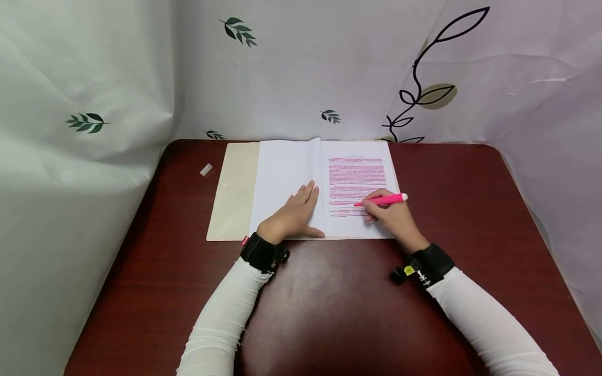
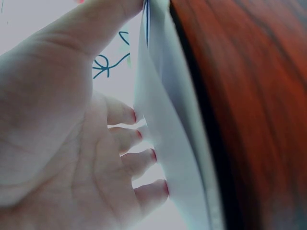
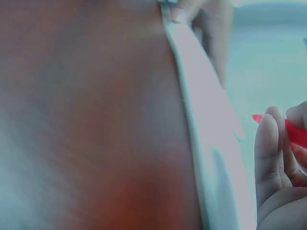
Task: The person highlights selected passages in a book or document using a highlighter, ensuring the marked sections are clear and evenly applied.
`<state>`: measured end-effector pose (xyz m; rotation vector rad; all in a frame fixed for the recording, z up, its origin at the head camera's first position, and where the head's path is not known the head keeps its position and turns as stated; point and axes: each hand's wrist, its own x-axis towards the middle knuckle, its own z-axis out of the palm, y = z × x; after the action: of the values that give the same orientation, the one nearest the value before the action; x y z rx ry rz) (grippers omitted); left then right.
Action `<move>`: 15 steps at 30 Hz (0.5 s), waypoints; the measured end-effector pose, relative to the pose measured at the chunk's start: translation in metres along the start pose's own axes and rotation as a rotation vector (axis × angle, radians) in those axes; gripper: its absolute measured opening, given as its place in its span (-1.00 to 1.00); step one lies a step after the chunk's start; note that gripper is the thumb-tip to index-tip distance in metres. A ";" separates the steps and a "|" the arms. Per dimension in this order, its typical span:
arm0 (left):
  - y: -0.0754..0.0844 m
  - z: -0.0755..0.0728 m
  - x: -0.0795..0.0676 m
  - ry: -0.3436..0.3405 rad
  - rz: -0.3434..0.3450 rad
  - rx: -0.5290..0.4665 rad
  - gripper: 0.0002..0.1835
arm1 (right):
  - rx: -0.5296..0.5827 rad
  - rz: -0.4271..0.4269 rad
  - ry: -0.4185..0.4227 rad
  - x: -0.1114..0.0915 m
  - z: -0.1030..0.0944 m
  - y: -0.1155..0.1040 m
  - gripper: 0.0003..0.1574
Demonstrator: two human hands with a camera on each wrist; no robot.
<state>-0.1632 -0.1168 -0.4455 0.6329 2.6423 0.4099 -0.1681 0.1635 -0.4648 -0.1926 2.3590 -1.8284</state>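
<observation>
A pink highlighter point(image 1: 391, 199) is pinched in my right hand point(image 1: 392, 216), its tip over the lower lines of the printed page point(image 1: 357, 227). Pink strokes cover most of the text there. The highlighter point(image 3: 297, 134) also shows at the right edge of the right wrist view. My left hand point(image 1: 293, 213) rests on the blank left page point(image 1: 282, 167) with its fingers extended and its thumb near the fold. In the left wrist view the fingertips point(image 2: 160, 188) of that hand touch the paper point(image 2: 165, 129).
A cream folder cover point(image 1: 231, 193) lies open beneath the pages on a dark red-brown table point(image 1: 329, 313). Left of it is a small whitish block point(image 1: 206, 169). A leaf-patterned white sheet point(image 1: 282, 68) hangs behind the table. Black straps with small cameras circle both wrists.
</observation>
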 end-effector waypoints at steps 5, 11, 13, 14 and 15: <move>0.002 0.001 0.000 0.002 -0.005 0.010 0.35 | 0.155 -0.006 0.069 0.004 -0.033 -0.011 -0.74; 0.000 0.002 0.000 -0.005 -0.003 0.016 0.35 | 0.314 0.036 0.094 0.007 -0.073 -0.010 -0.82; 0.000 0.002 0.001 -0.008 -0.005 0.022 0.35 | 0.337 0.034 0.094 0.008 -0.081 -0.008 -0.83; 0.000 0.003 0.001 -0.009 -0.007 0.024 0.35 | 0.357 0.030 0.091 0.008 -0.084 -0.006 -0.85; 0.000 0.003 0.001 -0.008 -0.008 0.027 0.35 | 0.386 0.025 0.086 0.008 -0.086 -0.003 -0.86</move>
<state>-0.1626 -0.1156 -0.4481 0.6309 2.6462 0.3688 -0.1928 0.2429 -0.4407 -0.0382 1.9925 -2.2710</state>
